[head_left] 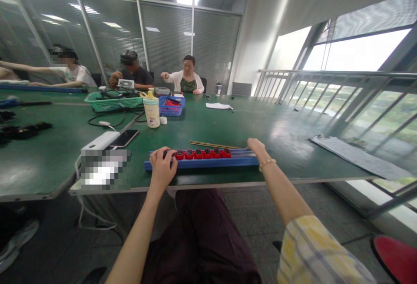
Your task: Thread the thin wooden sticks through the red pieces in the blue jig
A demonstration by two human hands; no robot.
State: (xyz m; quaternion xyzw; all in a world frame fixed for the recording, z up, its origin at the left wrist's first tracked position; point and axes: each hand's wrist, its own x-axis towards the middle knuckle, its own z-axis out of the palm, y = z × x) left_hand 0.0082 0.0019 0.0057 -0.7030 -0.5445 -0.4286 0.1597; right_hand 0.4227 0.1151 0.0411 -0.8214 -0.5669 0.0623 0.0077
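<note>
A long blue tray [208, 163] lies along the front edge of the green table, directly ahead of me. Inside it stands a row of several small red blocks [198, 154] with dark tops; their exact kind is too small to tell. My left hand [163, 166] is curled over the tray's left end, fingers bent around the end of the row, partly hiding a dark piece there. At the opposite end my right hand [256, 147] is closed, its fingertips hidden. A clear strip [243, 153] runs through the tray towards it.
Thin brown sticks [211, 144] lie behind the tray. To the left are a phone [125, 138], a white power strip [100, 140], a cup [151, 112], a green basket [112, 104] and a blue basket [171, 109]. A clipboard [358, 156] lies right. Several people sit across the table.
</note>
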